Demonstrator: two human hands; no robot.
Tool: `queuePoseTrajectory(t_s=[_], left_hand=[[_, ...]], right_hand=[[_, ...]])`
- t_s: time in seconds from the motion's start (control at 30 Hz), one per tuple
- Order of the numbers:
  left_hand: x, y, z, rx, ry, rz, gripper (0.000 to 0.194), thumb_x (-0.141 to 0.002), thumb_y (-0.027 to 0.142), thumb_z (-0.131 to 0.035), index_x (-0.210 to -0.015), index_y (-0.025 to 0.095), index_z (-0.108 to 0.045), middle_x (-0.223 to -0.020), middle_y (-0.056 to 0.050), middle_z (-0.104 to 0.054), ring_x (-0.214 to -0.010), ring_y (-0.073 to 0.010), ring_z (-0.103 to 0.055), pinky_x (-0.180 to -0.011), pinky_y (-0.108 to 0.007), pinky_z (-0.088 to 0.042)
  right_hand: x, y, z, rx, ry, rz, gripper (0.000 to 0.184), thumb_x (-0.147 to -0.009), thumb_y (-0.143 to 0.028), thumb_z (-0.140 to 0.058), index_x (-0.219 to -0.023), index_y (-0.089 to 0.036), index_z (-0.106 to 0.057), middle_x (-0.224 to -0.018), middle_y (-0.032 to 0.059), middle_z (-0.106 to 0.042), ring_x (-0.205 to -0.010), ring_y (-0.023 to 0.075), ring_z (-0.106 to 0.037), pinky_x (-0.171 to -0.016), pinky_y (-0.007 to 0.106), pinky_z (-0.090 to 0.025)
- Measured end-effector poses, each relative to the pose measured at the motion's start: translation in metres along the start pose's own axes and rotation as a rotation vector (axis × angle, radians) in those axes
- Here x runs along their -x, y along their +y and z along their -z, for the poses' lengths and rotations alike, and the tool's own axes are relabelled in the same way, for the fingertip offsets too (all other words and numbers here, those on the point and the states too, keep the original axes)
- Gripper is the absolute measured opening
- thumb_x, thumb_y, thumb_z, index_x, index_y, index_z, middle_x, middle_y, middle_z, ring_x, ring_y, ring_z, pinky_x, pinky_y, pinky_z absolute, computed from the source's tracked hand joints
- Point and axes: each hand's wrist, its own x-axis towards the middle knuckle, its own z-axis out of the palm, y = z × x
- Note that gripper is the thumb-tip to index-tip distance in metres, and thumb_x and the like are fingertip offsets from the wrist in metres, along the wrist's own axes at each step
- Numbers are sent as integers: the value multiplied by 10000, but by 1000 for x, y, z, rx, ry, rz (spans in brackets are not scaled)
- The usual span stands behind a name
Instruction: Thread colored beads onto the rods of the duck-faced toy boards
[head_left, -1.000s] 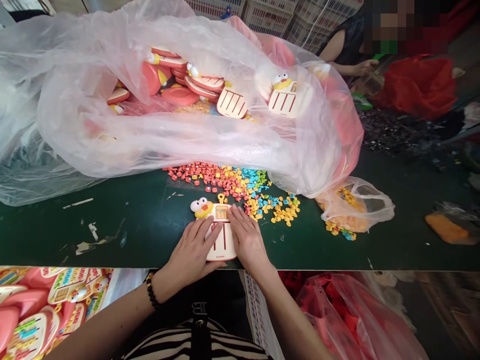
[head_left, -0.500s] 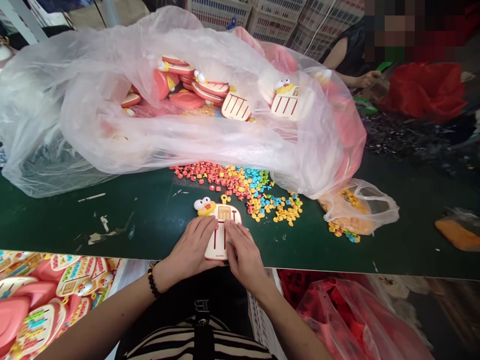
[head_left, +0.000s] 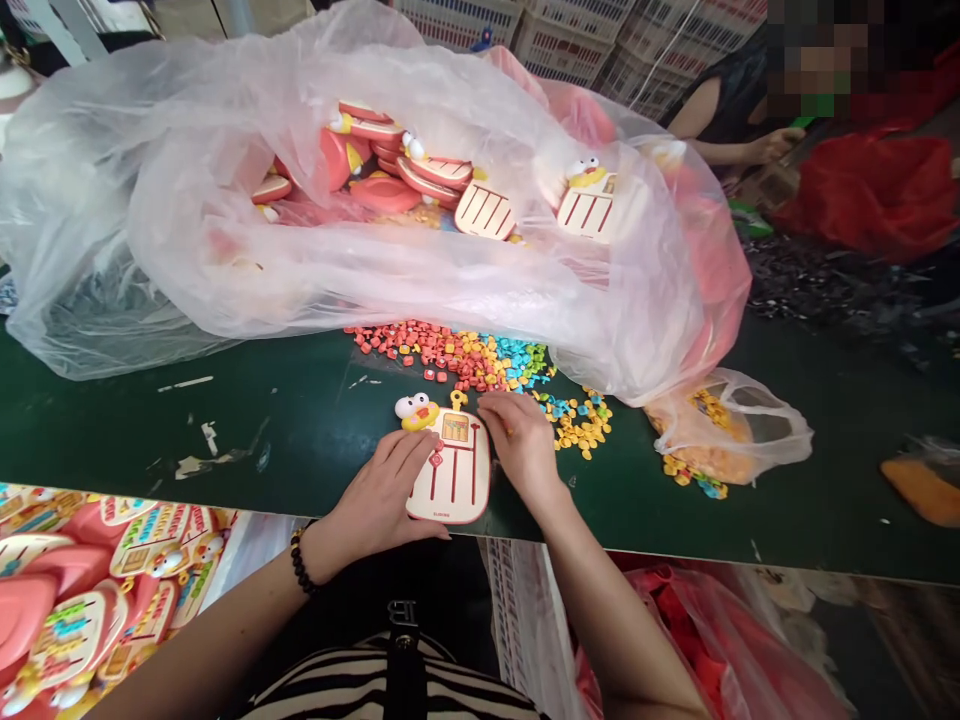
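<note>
**One lettered toy board between two hands**

Nearest, a belt buckle shows a metal monogram that includes a B, and one beaded bracelet circles the left wrist. The left hand grips the toy board's left side, fingers over the top, thumb by the lower edge. The right hand has its fingers bent together at the upper right edge; whether they pinch anything, I cannot tell. The board lies at the near edge of the green table, with small red print at its base that seems to read "SLIDING", one duck head, one yellow loop and two red pieces. At lower left are more boards, too overlapped to count.

Beyond lie many loose colored pieces, one small bag and one large plastic bag holding boards, two of them clearly face up. Farther off are one person's arm and stacked crates.
</note>
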Motion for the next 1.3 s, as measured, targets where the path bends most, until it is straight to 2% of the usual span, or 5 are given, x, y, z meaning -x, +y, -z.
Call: queuePoseTrajectory(t_s=[0.4,0.67,0.83,1.07,1.3], left_hand=[[2,10,-8,-172,152,16,784,-620,669,-719,-1123,112,-494,-1107,-187,-492,-1079,-353,-461,-908,-537,-470],[2,6,-5,-126,105,-32,772,-666,665,-693,-1191,134,-499,-1140,-170,-558,-1116,-333,-473,-927,-478,-462],[-7,4,3,-248,-108,-157,914,-680,709,-649,-1350,128,-427,-1348,-175,-506,-1113,-315,-507,-958,-432,-428],[7,9,-7,-183,106,-79,591,-782,631,-597,-1070,116,-562,-1053,-166,-583,-1009,-303,-537,-882,-467,-476],[15,11,-10,-76,132,-25,385,-756,504,-705,-883,181,-539,-977,-96,-556,-979,-262,-513,-832,-434,-508]], right_hand=[[55,-27,-5,73,1,-23,343,-939,-182,-472,-1257,-171,-601,-1225,125,-664,-1158,235,-614,-946,384,-508],[77,-46,4,28,-32,-45,428,-924,-166,-466,-1349,-177,-517,-1273,121,-635,-1269,244,-527,-978,404,-485],[80,-50,1,128,-51,-42,404,-941,-159,-447,-1336,-183,-527,-1295,99,-623,-1298,241,-496,-966,378,-464],[78,-56,2,142,-96,-55,391,-942,-171,-443,-1316,-207,-553,-1289,80,-631,-1277,260,-495,-936,397,-448],[42,-52,-5,-108,-129,-12,242,-928,-198,-494,-1007,-253,-716,-1000,59,-696,-886,182,-614,-790,303,-535]])
